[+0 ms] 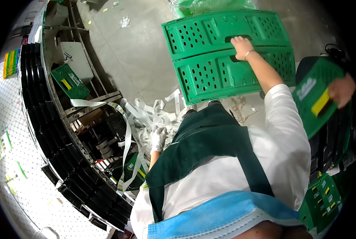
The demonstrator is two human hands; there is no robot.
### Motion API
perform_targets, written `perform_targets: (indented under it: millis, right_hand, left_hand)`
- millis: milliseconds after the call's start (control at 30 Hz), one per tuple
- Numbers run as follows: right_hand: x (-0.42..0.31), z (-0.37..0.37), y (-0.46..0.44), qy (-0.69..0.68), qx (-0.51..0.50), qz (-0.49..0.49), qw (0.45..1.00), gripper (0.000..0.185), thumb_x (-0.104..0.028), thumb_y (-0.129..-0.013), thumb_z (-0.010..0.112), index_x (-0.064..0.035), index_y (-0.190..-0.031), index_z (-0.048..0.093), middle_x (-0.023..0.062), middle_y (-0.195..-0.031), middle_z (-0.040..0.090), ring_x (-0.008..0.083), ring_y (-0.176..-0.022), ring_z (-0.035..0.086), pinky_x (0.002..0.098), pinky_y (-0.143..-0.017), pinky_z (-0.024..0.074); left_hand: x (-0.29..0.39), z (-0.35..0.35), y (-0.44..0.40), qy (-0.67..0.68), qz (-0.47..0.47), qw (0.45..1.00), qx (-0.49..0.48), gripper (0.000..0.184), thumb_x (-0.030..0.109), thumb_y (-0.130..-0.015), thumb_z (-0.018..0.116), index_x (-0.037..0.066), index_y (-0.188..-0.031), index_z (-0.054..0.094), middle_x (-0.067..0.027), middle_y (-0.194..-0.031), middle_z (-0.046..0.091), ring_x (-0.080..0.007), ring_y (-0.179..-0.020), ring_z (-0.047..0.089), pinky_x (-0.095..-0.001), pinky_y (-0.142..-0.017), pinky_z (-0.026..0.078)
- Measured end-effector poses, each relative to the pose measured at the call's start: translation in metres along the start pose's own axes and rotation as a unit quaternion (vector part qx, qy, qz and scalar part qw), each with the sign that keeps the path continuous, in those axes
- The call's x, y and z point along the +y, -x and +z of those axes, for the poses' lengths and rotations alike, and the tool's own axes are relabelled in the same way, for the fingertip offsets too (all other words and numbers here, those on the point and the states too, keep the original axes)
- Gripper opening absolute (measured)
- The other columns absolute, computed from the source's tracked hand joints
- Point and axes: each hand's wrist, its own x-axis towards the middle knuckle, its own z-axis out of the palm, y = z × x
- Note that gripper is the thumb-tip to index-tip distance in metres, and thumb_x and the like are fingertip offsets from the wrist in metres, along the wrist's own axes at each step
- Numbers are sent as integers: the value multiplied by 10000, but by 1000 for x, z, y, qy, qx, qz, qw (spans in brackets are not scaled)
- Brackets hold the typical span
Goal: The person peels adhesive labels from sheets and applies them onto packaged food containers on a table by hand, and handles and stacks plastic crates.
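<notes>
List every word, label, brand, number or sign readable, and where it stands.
Nothing is legible.
Tilted green crate, left: label too small.
Blurred green crate in another person's hand: label unreadable.
Labelled green crates, lower right: labels too small.
Printed sheets, left: marks too small.
Green panels in the right hand: no lettering visible.

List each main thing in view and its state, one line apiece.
Green crate: seemingly folded flat, gripped at its handle by the bare right hand
Left hand: gloved, lowered
White strips: loose, tangled in a heap
Second green crate: tilted, blurred, held by another person's hand
Dark green apron: worn
Face mask: worn
</notes>
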Motion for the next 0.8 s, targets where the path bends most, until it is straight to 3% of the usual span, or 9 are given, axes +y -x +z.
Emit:
perform_targets:
  millis: [267, 367, 433, 567, 600, 633, 667, 733, 800]
  right_hand:
    - [-18, -73, 47, -36, 64, 6, 997, 470, -112, -618, 573, -47, -1073, 478, 109, -1018, 522, 272, -970, 492, 374, -811, 428]
    - [-37, -71, 59, 5, 274, -26, 961, 399, -67, -655, 551, -47, -1047, 482, 96, -1037, 522, 275, -980, 493, 373, -795, 435]
    - [-65, -89, 77, -83, 101, 2, 991, 250, -90, -686, 523, -38, -927, 484, 148, -880, 578, 311, -798, 563, 424, -635, 471]
    - [-125, -127, 150, -214, -208, -213, 930, 358, -216, -756, 527, -17, -1054, 519, 198, -863, 611, 352, -778, 586, 411, -702, 466]
    - [-123, -122, 151, -366, -259, -275, 850, 360, -241, -754, 554, -35, -1049, 551, 168, -894, 617, 340, -809, 580, 396, -720, 457]
    - [-119, -106, 143, -428, -283, -252, 821, 377, -243, -772, 557, -41, -1090, 535, 155, -910, 623, 329, -799, 579, 386, -731, 458]
    - [-110, -92, 132, -485, -304, -231, 787, 396, -245, -790, 560, -47, -1131, 518, 142, -926, 629, 318, -788, 577, 376, -743, 459]
    - [-86, -45, 101, -420, 37, -151, 894, 299, -126, -680, 555, -78, -975, 570, 141, -908, 594, 323, -869, 546, 378, -754, 449]
    - [-60, -3, 79, -237, 176, 92, 951, 420, -58, -667, 520, -81, -1083, 469, 96, -1094, 501, 300, -1026, 454, 413, -808, 418]
  left_hand:
    - [118, -40, -12, -69, 134, 984, 92, 143, 153, -793, 576, 33, -867, 601, -11, -672, 540, -116, -617, 491, -253, -553, 393]
    - [246, -44, 34, 17, 346, 925, 156, 168, 188, -806, 591, 20, -815, 579, -38, -721, 542, -119, -666, 501, -269, -618, 431]
    - [328, -22, 58, 124, 451, 872, 148, 166, 114, -838, 560, -35, -905, 585, -72, -842, 601, -136, -757, 565, -241, -688, 458]
    - [444, 79, 75, -394, 516, 757, -71, 326, 309, -814, 488, 77, -1009, 608, -104, -987, 621, -298, -888, 587, -322, -767, 461]
    - [444, 116, 13, -488, 606, 600, -186, 396, 371, -832, 441, 71, -1046, 588, -120, -1005, 605, -290, -872, 581, -324, -787, 457]
    - [439, 159, -6, -610, 347, 697, -151, 376, 356, -834, 437, 84, -1039, 596, -136, -1026, 588, -277, -921, 571, -338, -781, 462]
    - [414, 188, -55, -671, 240, 678, -181, 355, 328, -824, 463, 110, -1073, 591, -116, -1126, 553, -262, -1018, 542, -353, -826, 452]
    - [358, 206, -76, -626, 129, 765, -78, 408, 299, -744, 578, 116, -1109, 586, -81, -1240, 494, -255, -1128, 483, -367, -906, 407]
    - [324, 213, -90, -730, 169, 646, -144, 301, 176, -795, 532, 120, -1083, 603, -91, -1140, 568, -252, -1067, 537, -364, -829, 464]
